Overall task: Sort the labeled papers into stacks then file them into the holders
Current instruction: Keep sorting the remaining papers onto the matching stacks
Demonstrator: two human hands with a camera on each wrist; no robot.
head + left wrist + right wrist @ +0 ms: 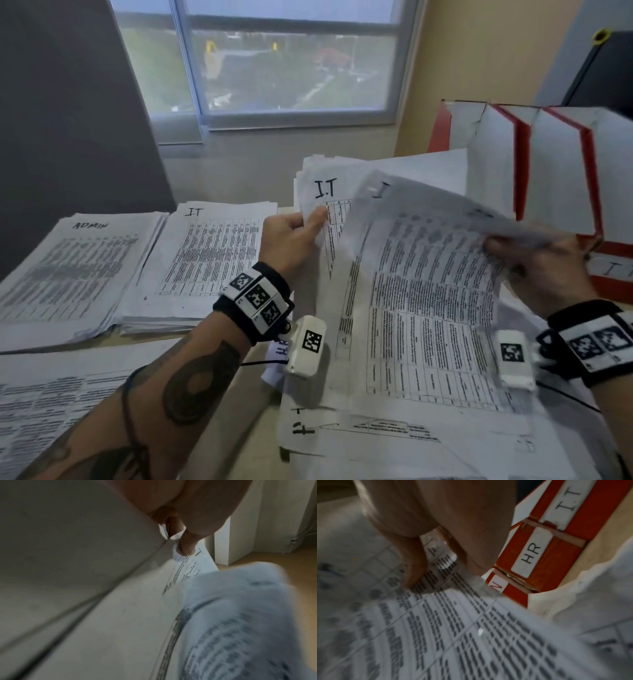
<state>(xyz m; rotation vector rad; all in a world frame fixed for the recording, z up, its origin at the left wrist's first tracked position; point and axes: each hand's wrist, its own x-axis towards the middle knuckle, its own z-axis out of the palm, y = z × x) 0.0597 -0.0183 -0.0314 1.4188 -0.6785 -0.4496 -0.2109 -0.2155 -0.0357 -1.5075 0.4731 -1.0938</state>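
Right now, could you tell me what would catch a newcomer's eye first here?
Probably the blurred printed sheet mid-frame, pinched by the right hand, while the left hand grips a bundle marked I.T. Next, the red and white holders at right, and the ADMIN stack at left.

A window (pixel 291 58) looks out on greenery, a dark panel (pixel 68 120) stands left, and the wall (pixel 479 68) is beige.
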